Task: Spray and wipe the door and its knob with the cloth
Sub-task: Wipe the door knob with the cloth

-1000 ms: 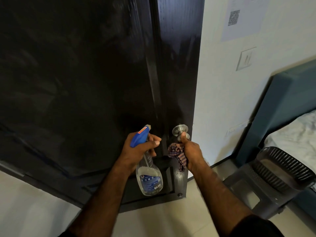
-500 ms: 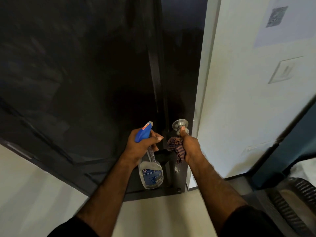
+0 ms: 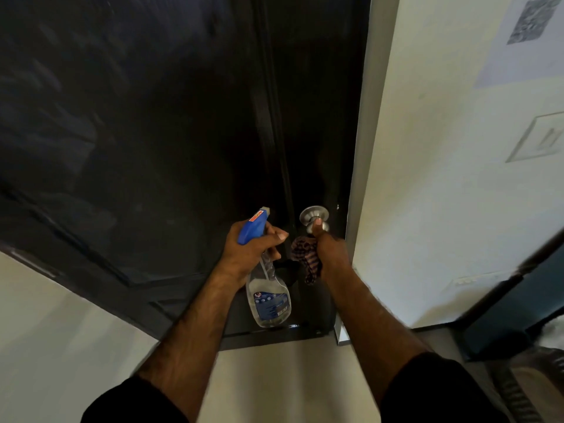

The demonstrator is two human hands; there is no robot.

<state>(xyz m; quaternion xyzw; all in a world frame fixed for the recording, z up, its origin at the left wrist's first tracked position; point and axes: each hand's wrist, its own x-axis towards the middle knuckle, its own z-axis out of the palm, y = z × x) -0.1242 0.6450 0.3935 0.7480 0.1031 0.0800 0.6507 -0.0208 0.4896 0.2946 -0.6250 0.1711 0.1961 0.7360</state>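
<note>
The person stands close before the dark door [image 3: 152, 132], I think to bring both tools near the knob [image 3: 314, 216] at the middle of the frame. The left hand [image 3: 253, 251] is wrapped around the neck of the spray bottle [image 3: 268, 297], its nozzle pointing at the door. The right hand [image 3: 331, 254] holds the striped cloth [image 3: 305, 259] bunched in closed fingers, with the thumb on the knob.
</note>
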